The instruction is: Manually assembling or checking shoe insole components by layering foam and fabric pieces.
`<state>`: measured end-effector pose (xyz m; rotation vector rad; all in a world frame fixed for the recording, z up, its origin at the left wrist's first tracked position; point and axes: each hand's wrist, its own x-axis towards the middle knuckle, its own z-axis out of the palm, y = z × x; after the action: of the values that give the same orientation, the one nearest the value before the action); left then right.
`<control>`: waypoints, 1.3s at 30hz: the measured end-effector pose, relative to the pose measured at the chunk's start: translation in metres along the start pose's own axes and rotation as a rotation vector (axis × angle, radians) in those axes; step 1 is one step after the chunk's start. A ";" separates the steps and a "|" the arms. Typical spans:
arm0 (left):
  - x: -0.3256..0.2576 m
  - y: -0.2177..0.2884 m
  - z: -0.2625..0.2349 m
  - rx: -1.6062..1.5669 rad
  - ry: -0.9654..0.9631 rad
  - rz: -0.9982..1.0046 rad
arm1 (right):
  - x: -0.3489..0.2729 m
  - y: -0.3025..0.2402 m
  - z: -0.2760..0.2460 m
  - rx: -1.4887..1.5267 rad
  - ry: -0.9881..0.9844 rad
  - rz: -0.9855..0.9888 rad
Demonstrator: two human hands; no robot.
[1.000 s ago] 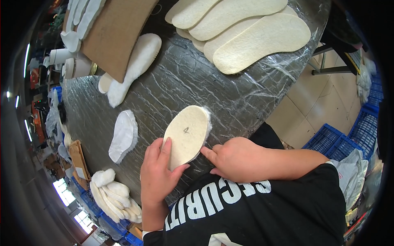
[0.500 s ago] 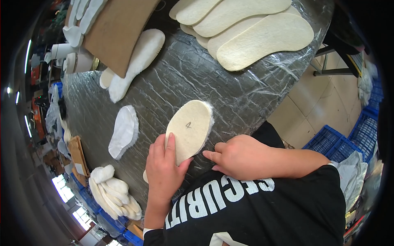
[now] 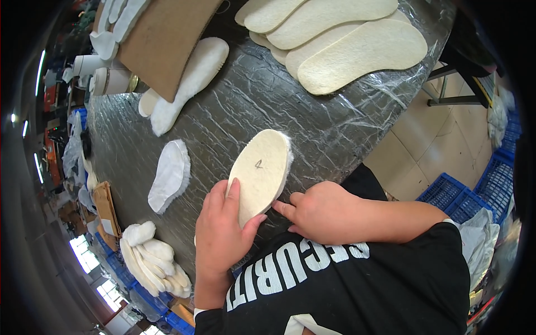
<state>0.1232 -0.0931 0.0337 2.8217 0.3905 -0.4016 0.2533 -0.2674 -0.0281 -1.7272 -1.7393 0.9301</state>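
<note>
Hands pressing a cream oval felt insole [image 3: 259,173] flat on a grey table wrapped in wrinkled clear plastic film [image 3: 223,111].

Largest first: film-covered table, bearing a fan of long cream felt insoles [image 3: 340,39] at the far right edge, a brown cardboard sheet [image 3: 162,39] at the far left lying over a fluffy white fleece insole [image 3: 190,84], and a small stack of white cut insoles [image 3: 169,176] left of the hands. Beyond the table's right edge, blue plastic crates [image 3: 463,192] on the floor, contents too unclear to tell. Near edge: left hand [image 3: 223,234] flat over the felt insole's near end, fingers side by side on top, thumb out to the right. Right hand [image 3: 324,212] loosely curled just beside it, forefinger tip touching the insole's lower right edge.
</note>
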 end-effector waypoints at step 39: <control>0.001 0.012 0.019 0.053 0.030 -0.060 | 0.007 0.000 0.004 -0.103 -0.022 -0.033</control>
<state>0.1232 -0.1094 0.0185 2.8763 0.4784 -0.3886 0.2493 -0.2611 -0.0315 -1.7526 -1.8533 0.8618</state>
